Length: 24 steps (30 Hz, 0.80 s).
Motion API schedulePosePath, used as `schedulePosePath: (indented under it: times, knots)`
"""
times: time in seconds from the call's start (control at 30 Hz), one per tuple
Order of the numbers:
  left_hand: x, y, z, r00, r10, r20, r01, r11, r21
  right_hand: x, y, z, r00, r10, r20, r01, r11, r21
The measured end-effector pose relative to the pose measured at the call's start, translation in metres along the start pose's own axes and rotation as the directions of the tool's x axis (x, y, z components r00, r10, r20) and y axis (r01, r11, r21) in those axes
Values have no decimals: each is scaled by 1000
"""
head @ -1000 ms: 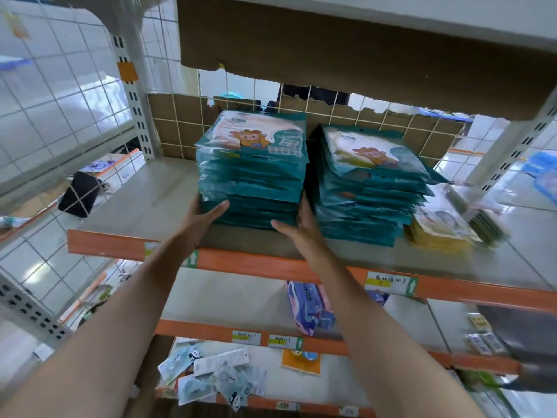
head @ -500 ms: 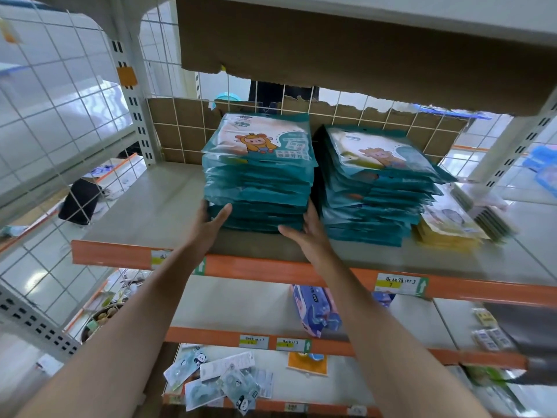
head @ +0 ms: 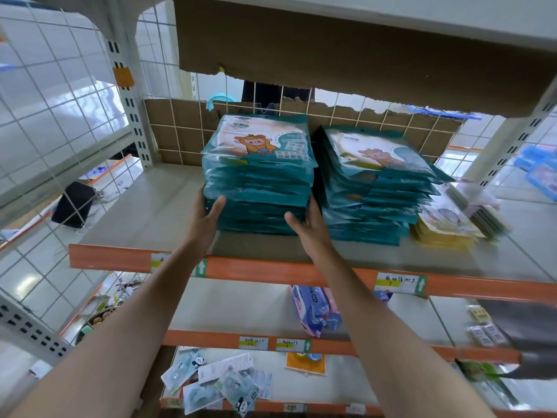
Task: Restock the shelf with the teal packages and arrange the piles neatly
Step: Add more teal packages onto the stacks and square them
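Note:
Two piles of teal packages stand side by side on the grey shelf (head: 144,212) with the orange front edge. The left pile (head: 259,182) is fairly straight; its top package shows a cartoon animal. The right pile (head: 373,191) is fanned out and leans to the right. My left hand (head: 205,218) presses flat against the left pile's lower left side, thumb on its front. My right hand (head: 310,224) presses against that pile's lower right side, in the gap between the two piles. The fingers of both hands are straight.
Yellow packets (head: 446,233) and thin green ones (head: 488,218) lie right of the piles. Torn cardboard (head: 361,55) hangs from the shelf above, and a wire grid backs the shelf. Lower shelves hold a blue-pink pack (head: 316,312) and loose panda packets (head: 217,384).
Both hands have slid up and inward along the left pile's sides, squeezing it. The pile looks straighter and sits a little further back than before.

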<state>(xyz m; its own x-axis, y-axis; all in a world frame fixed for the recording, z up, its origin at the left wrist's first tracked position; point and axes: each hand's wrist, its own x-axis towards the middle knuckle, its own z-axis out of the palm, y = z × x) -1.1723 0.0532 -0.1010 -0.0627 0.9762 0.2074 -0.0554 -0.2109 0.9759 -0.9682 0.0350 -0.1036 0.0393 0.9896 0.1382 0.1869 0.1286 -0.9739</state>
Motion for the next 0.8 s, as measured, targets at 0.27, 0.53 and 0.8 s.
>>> schedulePosePath:
  times: [0.27, 0.53, 0.8]
  knots:
    - [6, -6, 0, 1000, 31, -5, -31, 1000, -3, 6, -4, 11, 990, -47, -136, 48, 999, 3]
    - [9, -8, 0, 999, 48, -24, -48, 999, -10, 14, 5, 15, 982, -24, -189, 23, 1000, -7]
    - [10, -11, 1, 998, 41, -49, -41, 999, -16, 18, 12, 16, 978, -20, -205, 2, 996, -87]
